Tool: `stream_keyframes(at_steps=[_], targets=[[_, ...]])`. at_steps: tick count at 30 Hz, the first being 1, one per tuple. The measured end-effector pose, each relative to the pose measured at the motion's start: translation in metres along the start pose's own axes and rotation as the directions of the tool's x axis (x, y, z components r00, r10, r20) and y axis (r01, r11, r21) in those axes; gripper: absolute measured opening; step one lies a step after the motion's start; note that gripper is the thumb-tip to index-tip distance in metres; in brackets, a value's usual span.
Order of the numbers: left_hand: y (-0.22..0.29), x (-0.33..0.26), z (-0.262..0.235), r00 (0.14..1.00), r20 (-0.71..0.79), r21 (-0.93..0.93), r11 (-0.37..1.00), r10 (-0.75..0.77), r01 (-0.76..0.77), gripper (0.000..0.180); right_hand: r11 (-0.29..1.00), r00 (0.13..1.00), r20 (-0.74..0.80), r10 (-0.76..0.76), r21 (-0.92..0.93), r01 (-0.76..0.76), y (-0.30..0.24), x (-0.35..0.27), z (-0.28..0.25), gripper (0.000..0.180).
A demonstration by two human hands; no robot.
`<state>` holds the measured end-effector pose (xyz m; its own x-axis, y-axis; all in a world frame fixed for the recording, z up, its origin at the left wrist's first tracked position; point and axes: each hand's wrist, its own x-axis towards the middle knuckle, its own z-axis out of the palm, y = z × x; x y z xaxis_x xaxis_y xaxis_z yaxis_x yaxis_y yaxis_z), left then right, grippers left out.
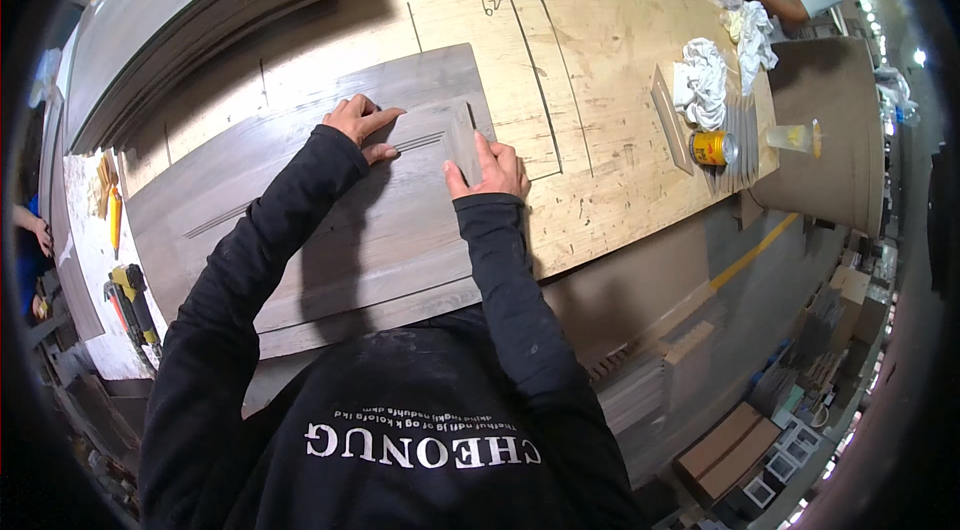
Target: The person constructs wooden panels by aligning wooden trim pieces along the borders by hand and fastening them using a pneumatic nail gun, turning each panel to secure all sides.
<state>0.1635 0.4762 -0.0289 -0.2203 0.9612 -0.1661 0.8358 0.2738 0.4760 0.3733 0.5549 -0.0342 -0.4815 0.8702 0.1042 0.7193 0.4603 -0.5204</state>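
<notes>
A black sweatshirt [390, 380] with white lettering fills the foreground as its wearer leans over a grey wooden panel [405, 220] lying flat on a plywood bench [620, 200]. The left hand [362, 128] rests on the panel, thumb and forefinger parted; whether it grips anything cannot be told. The right hand [488, 168], half curled, has hold of a raised edge near the panel's right end. A yellow tin [713, 148] stands near white rags [703, 85] at right.
</notes>
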Motion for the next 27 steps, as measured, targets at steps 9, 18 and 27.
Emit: stream_keyframes(at_steps=[9,18,27], targets=[[0.003,-0.006,-0.013,0.997,-0.056,-0.062,0.997,0.047,-0.050,0.054,0.984,0.984,0.121,0.133,0.099,-0.145,-0.006,-0.003,-0.004,0.057],[-0.036,-0.192,-0.006,0.771,-0.416,-0.257,0.876,-0.481,0.408,0.043,0.992,0.948,-0.305,0.092,-0.059,-0.115,0.166,0.048,-0.092,0.056],[0.059,-0.200,0.014,0.727,-0.382,-0.464,0.799,-0.571,0.383,0.032,0.765,0.934,0.045,0.355,-0.589,-0.262,0.228,0.143,-0.145,0.063]])
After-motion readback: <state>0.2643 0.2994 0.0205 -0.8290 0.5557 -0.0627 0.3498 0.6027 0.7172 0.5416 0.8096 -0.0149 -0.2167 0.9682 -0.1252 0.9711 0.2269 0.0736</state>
